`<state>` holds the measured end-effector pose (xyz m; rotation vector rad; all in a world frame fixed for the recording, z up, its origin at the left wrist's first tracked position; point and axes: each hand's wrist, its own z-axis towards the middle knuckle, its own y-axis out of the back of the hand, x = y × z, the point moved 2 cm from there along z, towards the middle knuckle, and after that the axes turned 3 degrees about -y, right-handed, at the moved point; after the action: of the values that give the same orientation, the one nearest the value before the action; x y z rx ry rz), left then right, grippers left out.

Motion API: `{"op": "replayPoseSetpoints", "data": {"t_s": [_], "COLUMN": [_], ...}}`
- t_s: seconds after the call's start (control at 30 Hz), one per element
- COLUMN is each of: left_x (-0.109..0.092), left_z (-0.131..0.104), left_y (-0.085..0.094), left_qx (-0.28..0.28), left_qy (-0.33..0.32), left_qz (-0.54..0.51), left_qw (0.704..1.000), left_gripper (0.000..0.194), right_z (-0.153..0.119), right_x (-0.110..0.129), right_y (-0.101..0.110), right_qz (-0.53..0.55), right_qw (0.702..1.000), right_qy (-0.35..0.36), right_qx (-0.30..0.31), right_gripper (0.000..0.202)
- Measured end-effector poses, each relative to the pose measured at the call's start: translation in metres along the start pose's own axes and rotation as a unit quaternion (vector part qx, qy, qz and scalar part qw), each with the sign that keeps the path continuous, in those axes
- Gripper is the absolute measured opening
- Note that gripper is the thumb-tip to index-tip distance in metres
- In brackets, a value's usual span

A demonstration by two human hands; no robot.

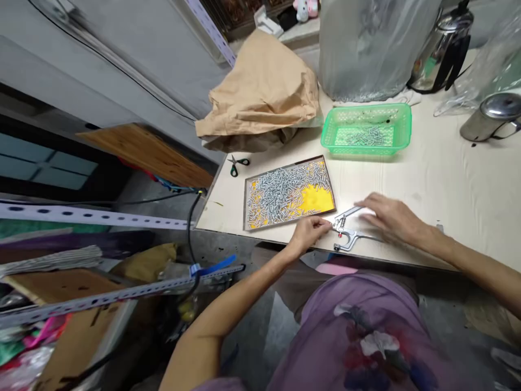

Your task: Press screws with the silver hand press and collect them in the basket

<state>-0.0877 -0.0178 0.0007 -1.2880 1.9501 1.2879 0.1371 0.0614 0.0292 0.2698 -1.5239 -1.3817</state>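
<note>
My left hand (310, 233) is pinched at the left end of a metal hand tool (348, 237) near the table's front edge; whatever small item is between its fingertips is too small to make out. Over the tool's upper lever lies my right hand (388, 217), fingers partly spread, with the fingertips touching the lever's end. Just left of the tool is a shallow tray (334, 210) with many small silver metal pieces (277, 190) on a yellow bottom. Behind them, a green plastic basket (366, 149) holds more small metal pieces (370, 137).
Scissors (235, 165) lie open at the table's left corner. Brown cloth or paper (264, 89) is heaped behind the tray. A large plastic bag (370, 49), a steel press pot (439, 49) and a metal jug (492, 117) stand along the back right of the table (439, 179).
</note>
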Motion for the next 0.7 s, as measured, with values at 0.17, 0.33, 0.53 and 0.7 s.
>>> {"op": "replayPoseSetpoints", "data": {"t_s": [0.17,0.33,0.53,0.7], "left_x": [0.006,0.007,0.008,0.004], "left_z": [-0.011,-0.011,-0.013,-0.011], "left_y": [-0.025,-0.031,-0.032,-0.031], "left_qx": [0.034,0.042,0.043,0.073], "left_qy": [0.122,0.163,0.169,0.168], "left_qz": [-0.096,-0.103,-0.050,-0.016], "left_qw": [0.987,0.980,0.983,0.983], "left_gripper": [0.033,0.033,0.033,0.031], "right_z": [-0.052,-0.059,-0.059,-0.060], "right_x": [0.016,0.018,0.019,0.021], "right_y": [-0.035,-0.041,-0.040,-0.042], "right_qz": [-0.045,-0.083,-0.074,-0.081], "right_qw": [0.996,0.992,0.993,0.992], "right_qy": [-0.032,-0.059,-0.059,-0.059], "right_qx": [0.070,0.074,0.073,0.077], "right_gripper": [0.023,0.025,0.029,0.029]}}
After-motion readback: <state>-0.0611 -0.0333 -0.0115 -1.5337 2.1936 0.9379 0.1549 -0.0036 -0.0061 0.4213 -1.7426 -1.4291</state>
